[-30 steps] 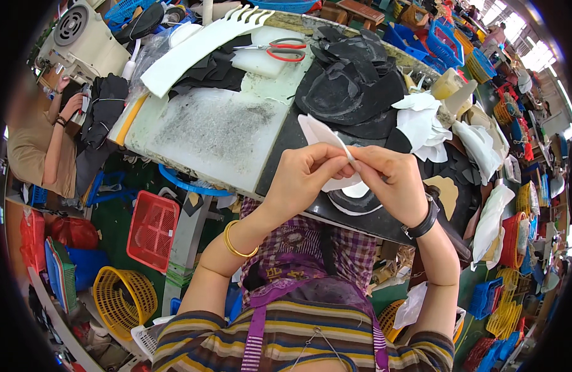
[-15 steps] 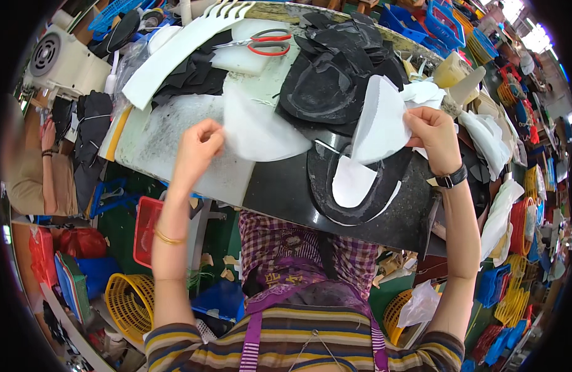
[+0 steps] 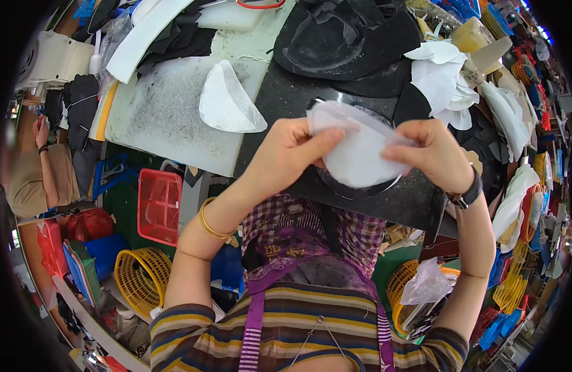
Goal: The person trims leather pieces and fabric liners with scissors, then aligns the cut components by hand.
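Note:
A thin, whitish, rounded sheet (image 3: 360,146) is stretched between my two hands, its far part see-through. My left hand (image 3: 298,146) pinches its left side, thumb on top. The fingers of my right hand (image 3: 431,152) close on its right edge, slightly blurred. Beneath the sheet, mostly covered, lies a black curved piece (image 3: 345,187) with a white strip along its edge. To the left, on the pale board, rests a white crescent-like piece (image 3: 230,102). Whether the held sheet has one layer or more, I cannot tell.
Black curved pieces (image 3: 335,43) are heaped beyond my hands, with white pieces (image 3: 441,80) piled to their right. A long white strip (image 3: 146,40) and red-handled scissors (image 3: 261,4) lie far left. Past the table's near edge stands a red basket (image 3: 160,208). Another person's hand (image 3: 41,131) shows far left.
My hands, earlier apart with a white piece each, have come together on one sheet over the black piece. A white piece now lies on the board at left. The view has shifted.

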